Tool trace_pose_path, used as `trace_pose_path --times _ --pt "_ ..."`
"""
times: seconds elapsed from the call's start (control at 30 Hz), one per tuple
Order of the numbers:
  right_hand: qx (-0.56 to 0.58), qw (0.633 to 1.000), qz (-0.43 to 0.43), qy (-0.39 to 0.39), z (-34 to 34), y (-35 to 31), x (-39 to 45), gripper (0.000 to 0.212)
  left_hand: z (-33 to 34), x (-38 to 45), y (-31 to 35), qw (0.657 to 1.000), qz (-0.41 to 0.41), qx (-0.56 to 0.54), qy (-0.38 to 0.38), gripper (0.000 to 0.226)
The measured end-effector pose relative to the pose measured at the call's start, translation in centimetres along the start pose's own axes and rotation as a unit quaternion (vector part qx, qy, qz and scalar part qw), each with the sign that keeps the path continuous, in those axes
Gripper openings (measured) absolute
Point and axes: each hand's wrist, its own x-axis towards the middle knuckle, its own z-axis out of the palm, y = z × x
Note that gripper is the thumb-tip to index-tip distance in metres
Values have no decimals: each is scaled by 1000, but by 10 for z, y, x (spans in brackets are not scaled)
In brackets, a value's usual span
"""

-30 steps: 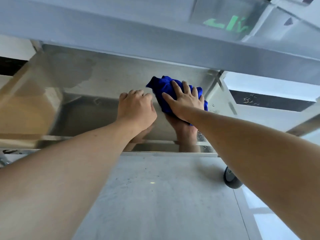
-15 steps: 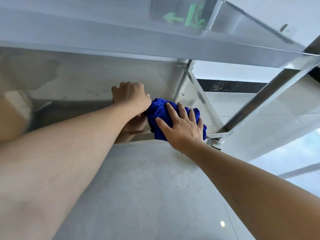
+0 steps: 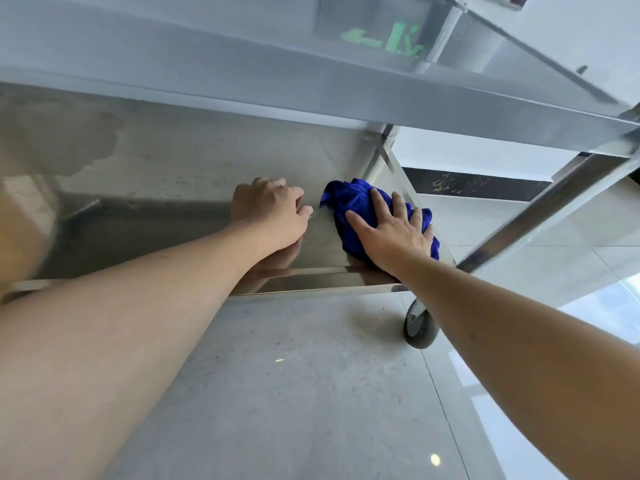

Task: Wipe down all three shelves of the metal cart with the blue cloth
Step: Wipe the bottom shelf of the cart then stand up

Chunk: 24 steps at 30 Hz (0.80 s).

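The bottom shelf of the metal cart lies in front of me, shiny and reflective. A bunched blue cloth sits at the shelf's right end near the front rim. My right hand presses flat on the cloth with fingers spread. My left hand rests on the shelf just left of the cloth, fingers curled, holding nothing. The shelf above overhangs the upper part of the view.
A slanted cart leg rises at the right. A grey caster wheel stands below the shelf's right front corner. Grey tiled floor fills the foreground. A dark stain-like reflection marks the shelf's left part.
My right hand has slid the blue cloth toward the shelf's right end, opening a gap from my left hand. The view has shifted, and the caster wheel shows again.
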Motion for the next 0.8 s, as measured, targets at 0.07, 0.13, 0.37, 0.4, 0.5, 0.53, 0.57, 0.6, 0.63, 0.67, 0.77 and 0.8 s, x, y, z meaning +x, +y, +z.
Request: trace_pose_path --times 0.07,0.13,0.37,0.4,0.5,0.53,0.57,0.6,0.63,0.67,0.77,0.8 --pt "-2 1000 -2 8 -1 -4 21 77 1 -3 -2 1000 11 5 10 37" --pt "0 1000 3 17 0 -10 44 76 2 -4 -2 1000 16 14 19 35" --pt "4 999 -5 33 -5 -35 120 77 8 -2 -3 999 5 0 32 33" --pt "4 999 -8 36 -5 -37 129 76 8 -3 -3 999 6 -2 34 33" --pt "11 999 -2 34 -9 -46 153 75 7 -4 -3 1000 6 -7 29 34" --pt "14 999 5 31 -9 -50 159 75 5 -4 -2 1000 5 -6 23 34" --pt "16 999 14 26 -9 -56 163 76 3 -4 0 1000 4 -4 16 33" --pt "17 999 21 23 -8 -62 166 77 1 -4 1 1000 5 0 7 31" --pt "18 999 24 20 -7 -68 169 78 -1 -3 3 1000 6 5 -3 29" --pt "21 999 22 18 -5 -74 169 78 -3 -2 3 1000 6 9 -13 29" --pt "24 1000 5 13 -1 -94 166 77 -8 -4 -2 999 29 -3 -33 31" --pt "23 1000 0 12 1 -102 164 76 -10 -6 -7 998 39 -24 -37 30"
